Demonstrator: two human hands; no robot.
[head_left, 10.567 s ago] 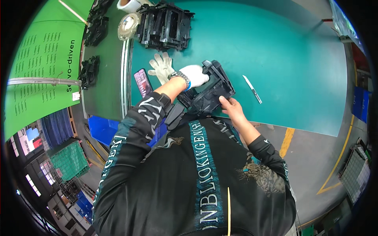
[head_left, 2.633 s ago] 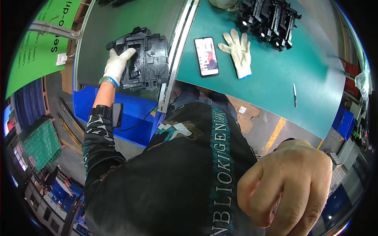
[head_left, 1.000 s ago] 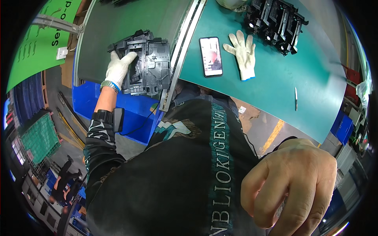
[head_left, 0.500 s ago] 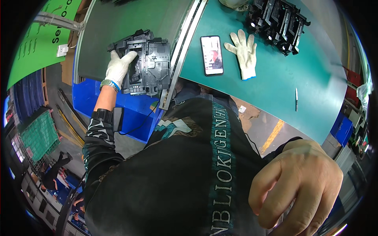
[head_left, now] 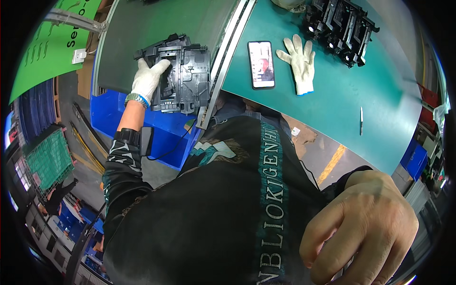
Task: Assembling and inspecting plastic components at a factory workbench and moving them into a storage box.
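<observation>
My left hand, in a white knit glove, grips the left side of a black plastic frame. Its thumb reaches over the inner opening, while the other fingers are partly hidden at the edge. The frame has ribs and cut-outs and lies at the near end of a dark green conveyor belt. Bare and close to the camera at the lower right, my right hand is closed, its fingers curled downward. Whatever may be inside those fingers is hidden.
On the green table lie a phone with a lit screen, a white glove, a thin pen-like tool and several black plastic assemblies. A metal rail edges the belt; a blue bin sits below it.
The whole view has shifted slightly, moving the belt and table a little to the right. My left hand keeps its hold on the frame, and my right hand stays curled.
</observation>
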